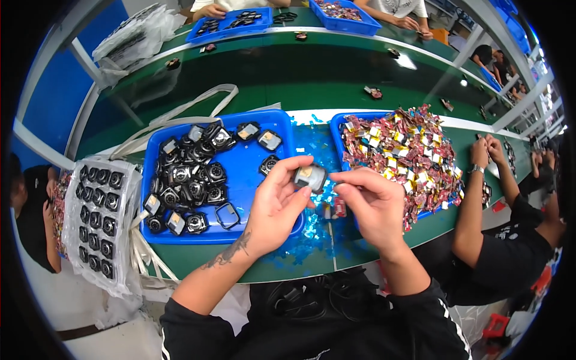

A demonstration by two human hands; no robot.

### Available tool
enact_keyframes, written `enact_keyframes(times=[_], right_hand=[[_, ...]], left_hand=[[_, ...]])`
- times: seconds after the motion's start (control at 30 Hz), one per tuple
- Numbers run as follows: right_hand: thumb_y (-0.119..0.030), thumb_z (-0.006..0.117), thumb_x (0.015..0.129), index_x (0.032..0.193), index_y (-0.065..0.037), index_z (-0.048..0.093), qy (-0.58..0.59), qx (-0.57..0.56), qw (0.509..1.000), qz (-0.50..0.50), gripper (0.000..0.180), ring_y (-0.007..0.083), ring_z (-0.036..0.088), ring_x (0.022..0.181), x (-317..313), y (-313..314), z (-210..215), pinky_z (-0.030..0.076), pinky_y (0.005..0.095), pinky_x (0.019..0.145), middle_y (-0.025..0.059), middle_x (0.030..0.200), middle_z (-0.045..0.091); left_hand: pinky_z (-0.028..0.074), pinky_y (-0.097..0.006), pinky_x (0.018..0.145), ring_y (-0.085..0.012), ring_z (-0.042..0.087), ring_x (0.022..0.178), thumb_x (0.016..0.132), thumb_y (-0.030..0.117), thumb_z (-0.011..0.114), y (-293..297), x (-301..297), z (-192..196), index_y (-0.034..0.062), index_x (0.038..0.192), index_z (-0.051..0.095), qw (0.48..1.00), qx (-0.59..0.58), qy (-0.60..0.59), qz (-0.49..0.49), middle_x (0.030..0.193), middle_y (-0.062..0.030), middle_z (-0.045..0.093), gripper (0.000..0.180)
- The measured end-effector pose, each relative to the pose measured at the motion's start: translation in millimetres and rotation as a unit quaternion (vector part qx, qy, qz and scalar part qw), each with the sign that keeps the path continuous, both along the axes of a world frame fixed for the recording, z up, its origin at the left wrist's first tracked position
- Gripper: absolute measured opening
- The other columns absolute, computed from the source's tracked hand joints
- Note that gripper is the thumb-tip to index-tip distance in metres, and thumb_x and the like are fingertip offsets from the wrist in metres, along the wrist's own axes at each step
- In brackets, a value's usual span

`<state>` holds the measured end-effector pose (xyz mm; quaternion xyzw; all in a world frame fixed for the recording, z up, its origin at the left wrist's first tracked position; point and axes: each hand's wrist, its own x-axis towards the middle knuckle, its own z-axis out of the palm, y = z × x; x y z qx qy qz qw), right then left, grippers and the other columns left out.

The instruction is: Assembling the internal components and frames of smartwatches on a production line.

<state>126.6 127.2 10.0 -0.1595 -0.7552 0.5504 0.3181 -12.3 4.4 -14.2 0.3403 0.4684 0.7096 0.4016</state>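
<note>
Between the fingers and thumb of my left hand (271,207) is a smartwatch case (311,178), dark-rimmed with a pale grey face turned up. My right hand (378,204) is closed in a pinch at the case's right edge; whatever its fingertips hold is too small to tell. To the left, a blue tray (287,135) holds many black watch cases (191,175), heaped mostly on its left side. A second blue tray (338,138), on the right, is piled high with small reddish circuit pieces bearing white and yellow parts (408,153). One reddish piece (339,208) lies below my hands.
Scraps of blue film (312,231) litter the green bench (264,273) between the trays. A plastic-wrapped tray of watch parts (96,219) stands at left beside white straps (153,255). Beyond, a green conveyor (264,78) carries scattered pieces. A co-worker's hands (485,150) are at the right.
</note>
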Motion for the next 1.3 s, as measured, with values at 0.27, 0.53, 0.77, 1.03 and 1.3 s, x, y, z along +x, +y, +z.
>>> enact_keyframes(times=[0.27, 0.53, 0.77, 1.03, 1.3], right_hand=[[0.004, 0.073, 0.077, 0.098, -0.003, 0.074, -0.062, 0.176, 0.982, 0.027, 0.022, 0.02, 0.066, 0.075, 8, 1, 19, 0.052, 0.0288, 0.067, 0.0095, 0.087, 0.067], [0.003, 0.074, 0.076, 0.091, -0.002, 0.071, -0.049, 0.042, 0.997, -0.052, 0.016, 0.0175, 0.064, 0.066, 7, -8, 25, 0.05, 0.027, 0.059, 0.0076, 0.078, 0.067], [0.002, 0.073, 0.076, 0.086, -0.002, 0.068, -0.113, 0.157, 0.98, -0.042, 0.012, 0.0163, 0.057, 0.056, 5, -9, 29, 0.044, 0.0279, 0.051, 0.0081, 0.074, 0.065], [0.002, 0.072, 0.076, 0.086, -0.001, 0.068, -0.1, 0.248, 0.962, -0.044, 0.011, 0.0278, 0.066, 0.068, 0, -10, 32, 0.05, 0.0358, 0.059, 0.011, 0.077, 0.067], [-0.001, 0.074, 0.074, 0.078, -0.002, 0.063, -0.109, 0.192, 0.974, -0.047, 0.012, 0.0262, 0.064, 0.065, -2, -10, 32, 0.047, 0.0347, 0.055, 0.0116, 0.073, 0.066]], left_hand=[[0.045, -0.026, 0.094, -0.0132, 0.054, 0.115, 0.094, -0.005, 0.05, 4, 4, 4, 0.0018, 0.137, 0.041, 0.998, 0.041, 0.033, -0.038, 0.125, -0.0103, 0.055, 0.044], [0.045, -0.03, 0.102, -0.0171, 0.057, 0.117, 0.093, -0.004, 0.054, 1, 3, -3, -0.0059, 0.136, 0.045, 0.997, 0.036, -0.033, -0.056, 0.127, -0.0157, 0.059, 0.044], [0.047, -0.029, 0.099, -0.0149, 0.058, 0.114, 0.095, 0.0, 0.056, 1, 5, -10, -0.0058, 0.136, 0.048, 0.995, 0.042, -0.058, -0.069, 0.128, -0.0141, 0.059, 0.042], [0.053, -0.039, 0.096, -0.0235, 0.06, 0.112, 0.095, 0.003, 0.056, 2, 8, -13, -0.0077, 0.134, 0.048, 0.998, 0.036, -0.005, -0.042, 0.126, -0.0186, 0.059, 0.041], [0.047, -0.028, 0.098, -0.0143, 0.056, 0.113, 0.095, 0.0, 0.056, 1, 10, -11, -0.0062, 0.136, 0.048, 0.997, 0.053, -0.021, -0.052, 0.129, -0.0137, 0.058, 0.043]])
